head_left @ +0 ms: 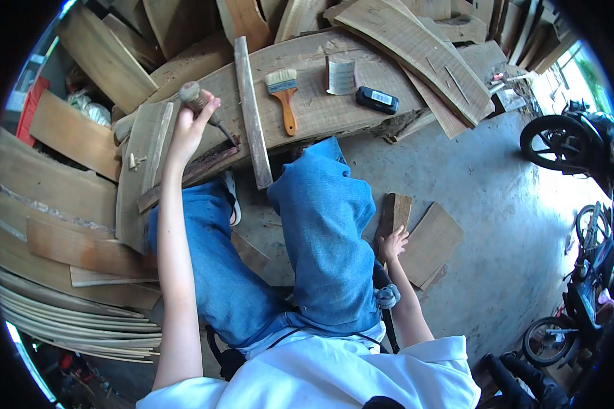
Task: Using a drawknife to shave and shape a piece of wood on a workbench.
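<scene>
My left hand (194, 124) is closed round the thick worn handle of a chisel (196, 99). Its thin metal shaft slants down to the right, the tip at a dark, rough piece of wood (211, 162) along the workbench's near edge. Down at my right side, my right hand (393, 244) has its fingers spread. It lies at the near end of a short wooden block (396, 210) on the floor; whether it presses on the block I cannot tell. A thin flat board (433, 242) lies beside that block. Near the chisel, a narrow wooden strip (250, 112) crosses the bench and overhangs its edge.
On the thick slab bench (314, 123) lie a paintbrush (285, 99), a curved printed paper piece (342, 75) and a dark handheld device (377, 99). Long planks (416, 58) overlap the bench's right end. Boards (61, 184) are stacked at left. Motorbikes (580, 286) stand at right.
</scene>
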{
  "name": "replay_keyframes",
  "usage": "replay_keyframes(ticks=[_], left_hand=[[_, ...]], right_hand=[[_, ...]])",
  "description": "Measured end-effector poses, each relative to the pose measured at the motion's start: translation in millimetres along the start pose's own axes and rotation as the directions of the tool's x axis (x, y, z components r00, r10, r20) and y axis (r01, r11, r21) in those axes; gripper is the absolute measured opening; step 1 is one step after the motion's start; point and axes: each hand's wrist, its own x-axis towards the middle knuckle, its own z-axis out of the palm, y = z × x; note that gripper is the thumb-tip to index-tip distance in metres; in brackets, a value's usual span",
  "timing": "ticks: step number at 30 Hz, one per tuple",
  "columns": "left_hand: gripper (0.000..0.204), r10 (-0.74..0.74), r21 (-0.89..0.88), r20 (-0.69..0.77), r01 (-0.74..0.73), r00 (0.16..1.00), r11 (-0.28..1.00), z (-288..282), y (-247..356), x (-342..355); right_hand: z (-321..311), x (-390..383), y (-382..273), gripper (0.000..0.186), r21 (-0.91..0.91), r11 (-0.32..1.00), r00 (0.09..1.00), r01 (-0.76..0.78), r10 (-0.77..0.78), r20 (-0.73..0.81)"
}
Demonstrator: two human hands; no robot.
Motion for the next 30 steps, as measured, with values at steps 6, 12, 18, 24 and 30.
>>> replay_keyframes(ticks=[6,12,18,24,30], left_hand=[[0.015,-0.016,0.052,0.007,0.016,1.000,0.999,-4.5,9.0,-5.3],[0.022,-0.037,0.058,-0.031,0.039,0.999,0.998,-5.6,14.7,-8.0],[0.019,-0.023,-0.021,-0.069,0.022,0.997,1.000,-7.7,2.5,-10.9],[0.021,-0.010,-0.016,-0.063,0.009,0.998,1.000,-9.4,7.7,-8.6],[0.022,-0.032,-0.005,-0.043,0.031,0.999,0.999,-19.9,0.7,-4.9]], right_hand=[[3.9,10.8,29.9,0.115,0.118,0.965,0.954,-0.236,0.207,0.218],[13.1,-2.1,18.6,0.134,0.085,0.961,0.956,-0.263,0.248,0.159],[18.3,-3.6,28.9,0.137,0.090,0.941,0.936,-0.325,0.307,0.170],[14.6,-3.9,46.8,0.129,0.307,0.951,0.995,-0.045,0.015,0.097],[-6.5,6.8,111.0,0.070,0.658,0.694,0.947,-0.293,0.304,0.101]])
